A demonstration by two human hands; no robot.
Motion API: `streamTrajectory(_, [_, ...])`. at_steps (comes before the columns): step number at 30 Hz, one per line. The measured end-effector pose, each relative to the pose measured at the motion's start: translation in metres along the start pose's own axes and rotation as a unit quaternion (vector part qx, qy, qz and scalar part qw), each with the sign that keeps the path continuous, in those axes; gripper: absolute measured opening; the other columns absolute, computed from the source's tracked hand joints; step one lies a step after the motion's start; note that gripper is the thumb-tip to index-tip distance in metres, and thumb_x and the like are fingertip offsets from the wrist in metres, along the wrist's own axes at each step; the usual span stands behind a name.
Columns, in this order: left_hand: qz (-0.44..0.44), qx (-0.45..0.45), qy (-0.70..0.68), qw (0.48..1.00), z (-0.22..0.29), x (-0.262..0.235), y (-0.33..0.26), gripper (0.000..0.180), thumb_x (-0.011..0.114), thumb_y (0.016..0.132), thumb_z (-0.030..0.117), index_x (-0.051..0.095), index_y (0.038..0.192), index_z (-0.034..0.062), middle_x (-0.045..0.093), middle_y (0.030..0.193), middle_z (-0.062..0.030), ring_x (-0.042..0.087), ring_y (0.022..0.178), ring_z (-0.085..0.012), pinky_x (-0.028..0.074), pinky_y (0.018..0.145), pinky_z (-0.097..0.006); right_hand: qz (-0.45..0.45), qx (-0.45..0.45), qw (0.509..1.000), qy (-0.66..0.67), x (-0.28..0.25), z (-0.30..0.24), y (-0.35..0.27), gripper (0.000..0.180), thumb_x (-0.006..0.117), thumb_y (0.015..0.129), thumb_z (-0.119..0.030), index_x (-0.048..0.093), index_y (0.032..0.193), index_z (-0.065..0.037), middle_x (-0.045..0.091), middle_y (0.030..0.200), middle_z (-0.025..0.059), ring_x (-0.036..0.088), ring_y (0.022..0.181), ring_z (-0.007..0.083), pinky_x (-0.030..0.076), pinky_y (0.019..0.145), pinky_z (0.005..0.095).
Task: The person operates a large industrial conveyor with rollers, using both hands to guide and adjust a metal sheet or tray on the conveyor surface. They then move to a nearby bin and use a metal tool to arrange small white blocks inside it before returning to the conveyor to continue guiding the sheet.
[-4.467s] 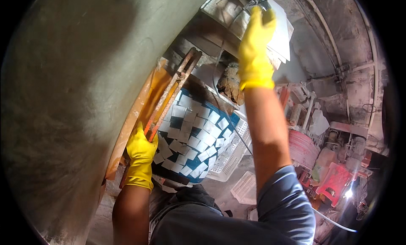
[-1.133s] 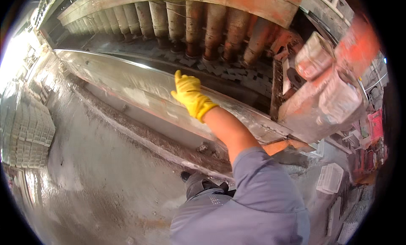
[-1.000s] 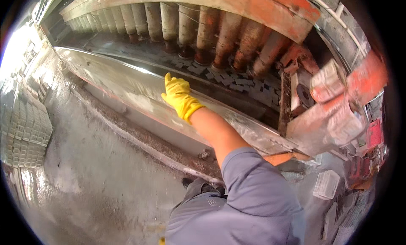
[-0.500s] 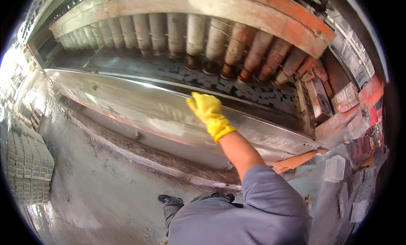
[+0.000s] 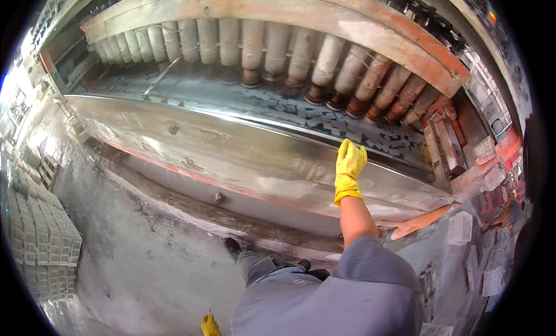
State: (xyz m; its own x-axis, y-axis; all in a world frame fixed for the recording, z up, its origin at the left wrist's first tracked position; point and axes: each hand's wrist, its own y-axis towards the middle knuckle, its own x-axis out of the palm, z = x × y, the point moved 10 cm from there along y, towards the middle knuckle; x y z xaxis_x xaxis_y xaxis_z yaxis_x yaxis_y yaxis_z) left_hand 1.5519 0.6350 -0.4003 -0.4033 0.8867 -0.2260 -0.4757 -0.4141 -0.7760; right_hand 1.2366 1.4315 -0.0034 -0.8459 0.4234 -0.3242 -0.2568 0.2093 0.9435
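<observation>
My right hand (image 5: pixel 351 162), in a yellow rubber glove, is closed at the front rim of a long metal tank (image 5: pixel 231 156). It grips the end of a long thin metal pole (image 5: pixel 272 125), which runs leftward along the rim. A short crossbar (image 5: pixel 161 78) slants over the liquid near the far left, apparently the pole's head. Many small grey square pieces (image 5: pixel 370 136) lie in the tank beyond my hand. Only part of my left hand (image 5: pixel 210 325), also in a yellow glove, shows at the lower edge beside my body; its fingers cannot be made out.
A row of worn cylinders (image 5: pixel 253 52) stands in the tank behind a curved, orange-stained beam (image 5: pixel 278 6). White plastic crates (image 5: pixel 43 226) are stacked at the left. On the right lie a clear container (image 5: pixel 460 227) and an orange strip (image 5: pixel 420 222). A low kerb (image 5: pixel 191 203) runs along the tank's foot.
My right hand has moved right along the rim, and the crossbar has shifted right too. My left glove has come into view at the lower edge. The view has shifted slightly.
</observation>
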Motion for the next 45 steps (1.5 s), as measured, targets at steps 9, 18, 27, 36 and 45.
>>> streamTrajectory(9, [0.069,0.197,0.119,0.971,0.177,-0.085,0.124,0.042,0.078,0.101,0.035,0.07,0.129,0.0052,0.073,0.105,-0.0045,0.067,0.089,-0.0202,0.054,0.074,-0.043,-0.133,-0.074,0.973,0.175,0.085,-0.324,-0.005,0.044,0.078,0.098,-0.028,0.071,0.137,-0.009,0.07,0.138,0.0138,0.062,0.136,0.0365,0.036,0.126,0.0577])
streamTrajectory(18, [0.029,0.004,0.28,0.96,0.21,-0.128,0.167,0.044,0.079,0.098,0.033,0.072,0.126,-0.0001,0.076,0.107,-0.0125,0.071,0.096,-0.0268,0.056,0.084,-0.045,-0.25,-0.092,0.893,0.363,0.182,-0.645,0.016,0.054,0.075,0.097,-0.03,0.067,0.142,-0.002,0.066,0.146,0.0218,0.058,0.14,0.0402,0.033,0.127,0.0575])
streamTrajectory(27, [-0.001,-0.026,0.282,0.959,0.307,-0.182,0.273,0.049,0.08,0.095,0.032,0.071,0.128,-0.0037,0.076,0.11,-0.0176,0.072,0.102,-0.0299,0.057,0.09,-0.045,-0.257,-0.089,0.912,0.306,0.251,-0.841,0.02,0.055,0.076,0.097,-0.036,0.067,0.141,-0.004,0.069,0.142,0.0199,0.061,0.137,0.0376,0.038,0.123,0.055])
streamTrajectory(36, [0.059,0.005,0.382,0.922,0.498,-0.373,0.412,0.055,0.081,0.092,0.03,0.07,0.13,-0.0073,0.077,0.114,-0.0228,0.073,0.107,-0.033,0.057,0.096,-0.045,-0.312,0.015,0.941,0.127,0.31,-0.875,0.027,0.048,0.061,0.103,-0.056,0.08,0.096,-0.012,0.078,0.084,0.0172,0.075,0.08,0.0417,0.056,0.077,0.0551])
streamTrajectory(45, [0.105,0.275,0.08,0.952,0.766,-0.424,0.604,0.058,0.085,0.096,0.029,0.064,0.14,-0.0031,0.07,0.135,-0.0188,0.068,0.118,-0.0292,0.055,0.104,-0.043,-0.278,0.071,0.957,-0.044,0.315,-0.857,0.029,0.063,0.047,0.109,-0.059,0.077,0.076,-0.013,0.074,0.072,0.0168,0.07,0.07,0.0437,0.052,0.07,0.0574])
